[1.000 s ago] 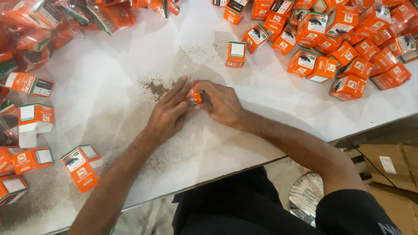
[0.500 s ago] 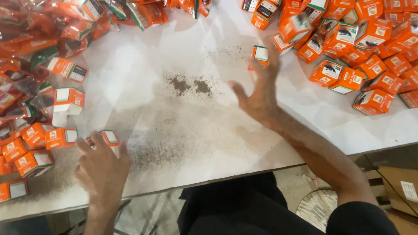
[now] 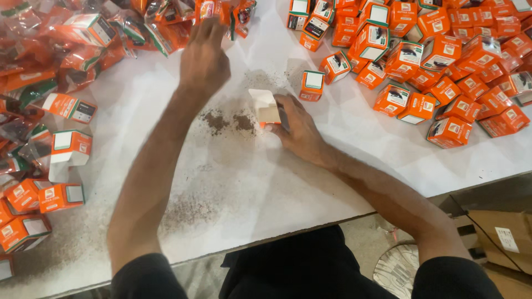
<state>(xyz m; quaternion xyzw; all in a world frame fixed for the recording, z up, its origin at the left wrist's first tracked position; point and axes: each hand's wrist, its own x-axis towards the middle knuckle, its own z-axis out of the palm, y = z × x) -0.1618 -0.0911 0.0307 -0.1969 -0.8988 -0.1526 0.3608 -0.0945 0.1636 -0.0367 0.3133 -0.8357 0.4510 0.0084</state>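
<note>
Right hand (image 3: 296,124) rests on the white counter (image 3: 233,182), fingers closed on a small open carton (image 3: 265,106) with its flap raised, just beside two dark powder smudges (image 3: 227,120). Left hand (image 3: 204,58) is extended to the heap of orange plastic-wrapped packets (image 3: 66,50) at the far left; motion blur leaves it unclear whether its fingers grip one. Closed orange cartons (image 3: 443,61) lie heaped at the right.

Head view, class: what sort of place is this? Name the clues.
Probably a small packing workshop. Heaps of small orange cartons and clear-wrapped packets cover a white table; the right hand holds an open carton.
</note>
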